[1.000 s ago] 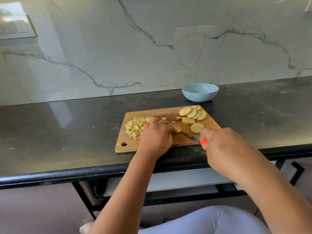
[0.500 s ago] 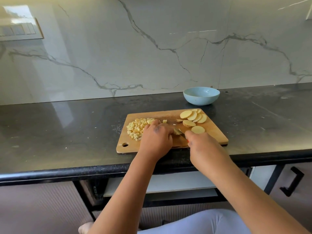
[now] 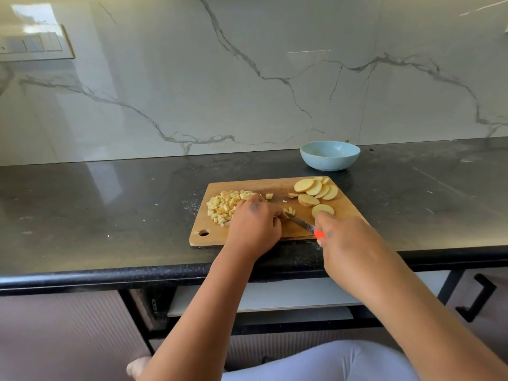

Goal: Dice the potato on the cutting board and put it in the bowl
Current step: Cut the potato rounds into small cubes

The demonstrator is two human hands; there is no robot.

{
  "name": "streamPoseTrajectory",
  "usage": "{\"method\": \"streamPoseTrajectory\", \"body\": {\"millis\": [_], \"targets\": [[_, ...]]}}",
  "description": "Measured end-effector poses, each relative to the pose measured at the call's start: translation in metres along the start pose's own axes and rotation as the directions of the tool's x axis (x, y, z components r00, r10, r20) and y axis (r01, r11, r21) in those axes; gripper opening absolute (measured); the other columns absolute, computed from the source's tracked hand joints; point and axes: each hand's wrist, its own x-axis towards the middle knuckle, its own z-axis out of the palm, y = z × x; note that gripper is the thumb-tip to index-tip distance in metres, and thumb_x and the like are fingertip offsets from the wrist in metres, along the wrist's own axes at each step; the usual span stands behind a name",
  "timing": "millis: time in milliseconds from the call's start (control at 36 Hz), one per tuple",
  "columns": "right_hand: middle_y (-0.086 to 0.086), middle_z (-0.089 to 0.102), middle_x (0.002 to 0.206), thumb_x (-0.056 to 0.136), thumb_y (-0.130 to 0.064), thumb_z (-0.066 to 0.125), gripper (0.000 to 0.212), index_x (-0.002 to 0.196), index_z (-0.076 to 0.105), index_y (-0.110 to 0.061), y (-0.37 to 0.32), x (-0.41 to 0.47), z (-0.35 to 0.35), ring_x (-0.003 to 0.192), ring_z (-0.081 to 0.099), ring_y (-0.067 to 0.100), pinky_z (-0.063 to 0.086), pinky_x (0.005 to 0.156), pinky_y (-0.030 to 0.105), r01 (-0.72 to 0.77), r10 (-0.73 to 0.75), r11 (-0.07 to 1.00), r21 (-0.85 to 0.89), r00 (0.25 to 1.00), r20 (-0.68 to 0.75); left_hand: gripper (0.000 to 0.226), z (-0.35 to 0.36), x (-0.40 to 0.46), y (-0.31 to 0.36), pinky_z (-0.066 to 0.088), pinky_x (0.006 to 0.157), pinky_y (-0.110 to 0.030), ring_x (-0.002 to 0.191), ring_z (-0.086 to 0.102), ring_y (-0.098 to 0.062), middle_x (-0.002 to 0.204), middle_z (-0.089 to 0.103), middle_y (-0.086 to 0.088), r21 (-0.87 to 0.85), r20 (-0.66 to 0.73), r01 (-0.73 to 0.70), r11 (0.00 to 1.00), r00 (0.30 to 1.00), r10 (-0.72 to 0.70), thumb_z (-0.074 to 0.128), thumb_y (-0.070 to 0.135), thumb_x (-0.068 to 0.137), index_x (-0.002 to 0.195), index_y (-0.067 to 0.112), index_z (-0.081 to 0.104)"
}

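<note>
Right hand (image 3: pixel 346 243) grips the orange-handled knife (image 3: pixel 302 223), blade angled across the cutting board (image 3: pixel 277 236) toward the left hand (image 3: pixel 254 224). Left hand has fingers curled down on potato pieces (image 3: pixel 289 210) at the blade tip; exact grip is hidden under the knuckles. Diced potato pile (image 3: pixel 224 206) sits on the board's left part, touching the left hand. Uncut round slices (image 3: pixel 316 189) are fanned at the board's far right corner. Blue bowl (image 3: pixel 330 155) stands on the black table (image 3: pixel 110 210) just behind the board, no potato visible inside.
</note>
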Motion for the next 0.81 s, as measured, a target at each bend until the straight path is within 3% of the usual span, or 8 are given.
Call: {"method": "streamPoseTrajectory", "body": {"millis": [56,194,250,389,500,611,722,806], "targets": [[-0.002,0.046,0.072,0.095,-0.004,0.041,0.017,0.093,0.039,-0.020,-0.007,0.000,0.003,0.057,0.042,0.009,0.027,0.044,0.022,-0.011,0.011,1.000,0.005,1.000,-0.001,0.030,0.000,0.000,0.000,0.040,0.077,-0.033,0.087,0.054,-0.022,0.078,0.068,-0.002,-0.005,-0.003,-0.012,1.000,1.000,0.012,0.049,0.009,0.079,0.085,0.018,0.078],[0.000,0.046,0.071,0.094,-0.001,0.038,0.018,0.103,0.039,-0.016,-0.022,0.012,0.019,0.057,0.043,0.012,0.029,0.043,0.024,-0.007,0.008,1.000,-0.023,1.000,0.010,0.030,0.002,0.001,-0.002,0.037,0.066,-0.031,0.076,0.056,-0.025,0.063,0.066,0.000,-0.014,-0.038,-0.043,0.999,0.998,0.042,0.044,0.010,0.070,0.070,0.015,0.074],[0.000,0.046,0.071,0.096,-0.002,0.038,0.018,0.106,0.041,-0.016,-0.023,0.015,0.021,0.057,0.044,0.012,0.030,0.043,0.024,-0.002,0.003,1.000,-0.023,1.000,0.021,0.030,0.002,0.001,0.000,0.041,0.067,-0.033,0.076,0.054,-0.024,0.061,0.064,0.002,-0.010,-0.023,-0.028,1.000,0.999,0.028,0.041,0.012,0.071,0.067,0.015,0.071],[-0.002,0.045,0.075,0.091,-0.002,0.043,0.018,0.089,0.042,-0.020,-0.009,0.000,-0.002,0.059,0.041,0.010,0.029,0.046,0.023,-0.027,0.028,1.000,-0.005,0.998,0.055,0.031,-0.001,-0.001,0.002,0.045,0.074,-0.035,0.081,0.054,-0.020,0.070,0.068,0.002,-0.017,0.001,-0.013,1.000,1.000,0.013,0.045,0.015,0.075,0.078,0.017,0.076],[-0.008,0.048,0.080,0.097,-0.018,0.051,0.008,0.100,0.052,-0.026,0.014,-0.006,-0.025,0.062,0.045,0.006,0.029,0.047,0.020,-0.009,0.006,0.999,0.033,0.995,0.096,0.029,-0.003,0.000,0.002,0.048,0.072,-0.034,0.076,0.055,-0.019,0.071,0.067,0.002,-0.060,0.011,-0.003,0.998,1.000,0.003,0.047,0.016,0.075,0.078,0.016,0.076],[-0.014,0.047,0.079,0.098,-0.033,0.052,0.004,0.101,0.054,-0.033,0.032,0.006,-0.032,0.061,0.048,0.003,0.031,0.047,0.017,-0.029,0.019,0.983,0.180,0.998,0.055,0.017,-0.002,0.000,0.001,0.050,0.058,-0.030,0.059,0.056,-0.019,0.061,0.064,0.001,-0.091,-0.070,-0.014,0.996,0.997,0.007,0.055,0.012,0.074,0.071,0.015,0.072],[-0.013,0.051,0.086,0.098,-0.033,0.053,0.008,0.105,0.056,-0.030,0.038,0.022,-0.020,0.071,0.054,0.005,0.038,0.052,0.020,-0.070,0.063,0.962,0.263,0.997,0.034,0.009,-0.004,0.003,0.002,0.051,0.069,-0.032,0.072,0.057,-0.017,0.075,0.067,0.003,-0.097,-0.078,-0.033,0.995,0.997,0.026,0.066,0.016,0.077,0.085,0.014,0.070],[-0.013,0.051,0.085,0.098,-0.033,0.053,0.007,0.104,0.055,-0.029,0.040,0.028,-0.011,0.072,0.054,0.005,0.037,0.052,0.019,-0.080,0.068,0.956,0.281,0.996,0.049,0.033,-0.007,0.004,0.005,0.043,0.076,-0.024,0.087,0.051,-0.008,0.093,0.061,0.010,-0.123,-0.007,-0.020,0.992,1.000,0.019,0.072,0.043,0.079,0.098,0.018,0.064]]}}
